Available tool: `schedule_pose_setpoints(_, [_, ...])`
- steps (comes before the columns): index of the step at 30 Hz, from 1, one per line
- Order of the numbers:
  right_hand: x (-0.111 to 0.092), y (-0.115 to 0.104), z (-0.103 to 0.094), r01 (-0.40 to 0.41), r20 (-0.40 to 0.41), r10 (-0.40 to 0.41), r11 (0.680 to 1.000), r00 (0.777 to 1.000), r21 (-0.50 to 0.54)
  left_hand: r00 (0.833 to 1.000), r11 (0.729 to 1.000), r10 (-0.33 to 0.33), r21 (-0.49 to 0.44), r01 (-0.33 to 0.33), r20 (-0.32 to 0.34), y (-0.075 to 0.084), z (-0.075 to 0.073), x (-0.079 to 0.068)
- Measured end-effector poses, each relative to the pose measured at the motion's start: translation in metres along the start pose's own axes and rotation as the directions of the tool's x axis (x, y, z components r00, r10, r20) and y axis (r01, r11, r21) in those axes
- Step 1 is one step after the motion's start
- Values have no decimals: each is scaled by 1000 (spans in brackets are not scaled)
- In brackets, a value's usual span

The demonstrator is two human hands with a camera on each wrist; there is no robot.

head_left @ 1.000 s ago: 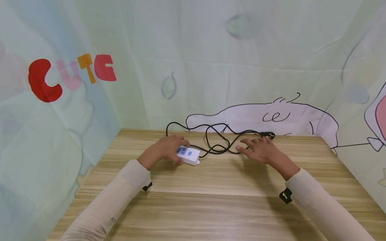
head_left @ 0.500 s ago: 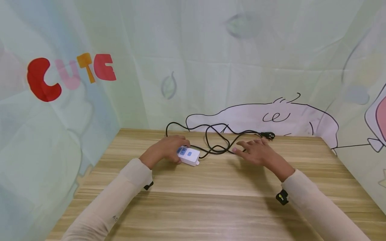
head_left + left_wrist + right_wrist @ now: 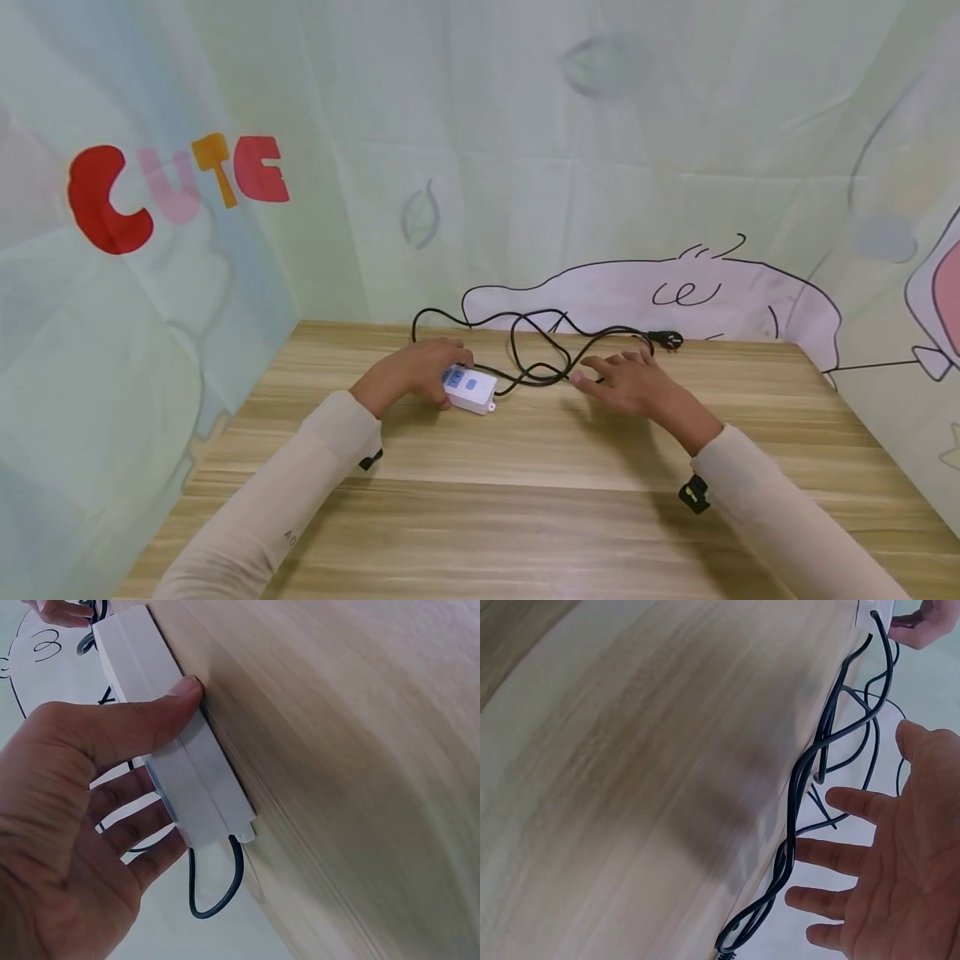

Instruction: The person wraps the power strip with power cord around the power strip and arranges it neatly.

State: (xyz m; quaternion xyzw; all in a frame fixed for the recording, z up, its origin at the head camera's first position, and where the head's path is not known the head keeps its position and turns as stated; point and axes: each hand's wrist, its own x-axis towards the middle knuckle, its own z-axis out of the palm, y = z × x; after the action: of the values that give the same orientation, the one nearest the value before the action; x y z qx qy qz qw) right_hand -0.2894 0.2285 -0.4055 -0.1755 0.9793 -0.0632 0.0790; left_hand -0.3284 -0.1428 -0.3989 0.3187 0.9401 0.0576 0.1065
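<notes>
My left hand [image 3: 412,371] grips the left end of a white power strip [image 3: 474,390] with blue patches on its top. In the left wrist view, the thumb lies along the near side of the strip [image 3: 199,784] and the other fingers are partly hidden behind it. A thin black cord [image 3: 540,382] leaves the strip and lies in loose, crossing loops, ending in a black plug [image 3: 666,339] towards the back right. My right hand [image 3: 630,383] hovers over the cord's right part, fingers spread and relaxed, holding nothing; the right wrist view shows the cord [image 3: 792,810] right by its fingertips.
The wooden table [image 3: 480,533] reaches back to a printed cloth backdrop [image 3: 510,208]. Some of the cord loops lie close to this cloth at the table's rear edge. Another cloth wall [image 3: 247,250] borders the left side.
My right hand has drifted left and slightly down, away from the plug, uncovering more of the cord beside it. My left hand keeps its grip on the power strip, which has hardly moved.
</notes>
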Motion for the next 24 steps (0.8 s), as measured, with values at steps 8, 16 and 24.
schedule_pose_setpoints(8, [0, -5, 6, 38, 3, -38, 999, 999, -9, 999, 999, -32, -17, 32, 27, -1, -1, 1])
schedule_pose_setpoints(16, [-2, -9, 10, 123, -36, -125, 991, 991, -58, 999, 999, -19, -29, 20, 39, -4, -1, 3])
schedule_pose_setpoints(24, [-2, -15, 11, 168, -57, -176, 979, 983, -115, 999, 1000, 19, -6, -19, 47, -3, -6, 1])
